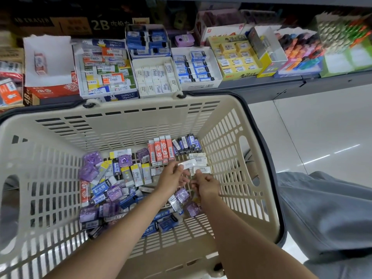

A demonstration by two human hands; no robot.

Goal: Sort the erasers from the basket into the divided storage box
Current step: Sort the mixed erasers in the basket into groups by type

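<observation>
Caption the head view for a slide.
Both hands in the beige basket: left hand pinches a white eraser; right hand reaches the white stack.

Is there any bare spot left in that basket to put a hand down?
Yes: the basket floor is bare along its near edge, below the blue erasers, and in the far-left corner behind the purple erasers. The middle is crowded, where both hands work.

Lighting is even and moderately bright from overhead. Streaks of glare mark the glossy floor (314, 154). The basket (120, 125) rim bows with wide-angle distortion. The upper shelf (261, 83) goods and frame corners are soft, slightly blurred.
</observation>
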